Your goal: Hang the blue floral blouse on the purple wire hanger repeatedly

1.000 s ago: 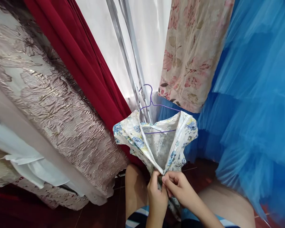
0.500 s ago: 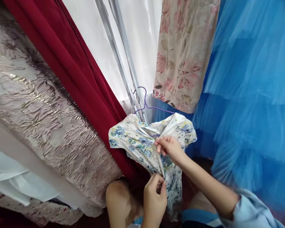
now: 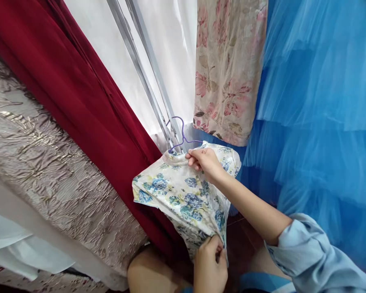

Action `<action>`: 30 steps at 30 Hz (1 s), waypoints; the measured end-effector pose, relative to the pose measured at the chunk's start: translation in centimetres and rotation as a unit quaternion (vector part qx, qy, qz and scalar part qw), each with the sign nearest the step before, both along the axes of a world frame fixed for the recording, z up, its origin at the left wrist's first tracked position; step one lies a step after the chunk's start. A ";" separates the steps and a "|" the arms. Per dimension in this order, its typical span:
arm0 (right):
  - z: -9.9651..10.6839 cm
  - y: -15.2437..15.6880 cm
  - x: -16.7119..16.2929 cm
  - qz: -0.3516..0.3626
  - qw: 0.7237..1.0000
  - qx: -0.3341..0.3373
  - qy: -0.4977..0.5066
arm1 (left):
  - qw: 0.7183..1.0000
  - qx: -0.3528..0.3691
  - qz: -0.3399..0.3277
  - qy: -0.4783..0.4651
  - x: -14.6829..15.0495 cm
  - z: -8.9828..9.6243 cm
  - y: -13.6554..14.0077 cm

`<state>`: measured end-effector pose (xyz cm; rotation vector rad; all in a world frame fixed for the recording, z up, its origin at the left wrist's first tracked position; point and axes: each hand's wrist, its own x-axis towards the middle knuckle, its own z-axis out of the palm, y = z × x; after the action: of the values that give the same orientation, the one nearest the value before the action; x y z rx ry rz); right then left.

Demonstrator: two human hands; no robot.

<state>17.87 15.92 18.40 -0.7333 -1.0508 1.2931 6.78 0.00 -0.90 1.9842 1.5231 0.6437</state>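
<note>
A white dress with blue and yellow-green flowers (image 3: 177, 187) hangs on a thin purple hanger (image 3: 183, 132). My right hand (image 3: 205, 162) is closed in a pinch at the dress's neckline, near its middle; the fingertips hide exactly what is between them. Lower down, around the waist, my left hand (image 3: 211, 260) pinches the dress fabric. The cloth between my two hands is drawn fairly straight, with the neck edges together at my right fingers. Part of the right shoulder lies behind my right hand.
Metal rack poles (image 3: 140, 69) stand behind the hanger, before white cloth. To the left hang a dark red cloth (image 3: 88, 106) and a textured pinkish brocade (image 3: 49, 162). A pink-flowered beige garment (image 3: 227, 73) and a blue tulle gown (image 3: 317, 101) hang to the right.
My right hand has moved up and left to the neckline, and the gaping opening there has come together. My left hand has shifted slightly down and right, still pinching the dress.
</note>
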 end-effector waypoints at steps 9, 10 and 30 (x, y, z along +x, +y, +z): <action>-1.2 -3.1 1.1 0.018 0.991 0.092 -0.099 | 0.942 0.274 0.071 -0.182 -2.5 15.0 7.0; -1.2 -3.4 1.3 0.019 0.989 0.102 -0.108 | 0.943 0.289 0.057 -0.155 -2.5 16.9 8.1; -13.6 -3.7 2.2 0.026 0.980 0.034 -0.196 | 0.796 0.261 0.306 -0.453 -15.9 17.9 19.0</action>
<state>20.11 12.17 4.83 -0.9381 -1.4315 1.1755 -9.11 18.97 17.03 1.0492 1.3625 2.1049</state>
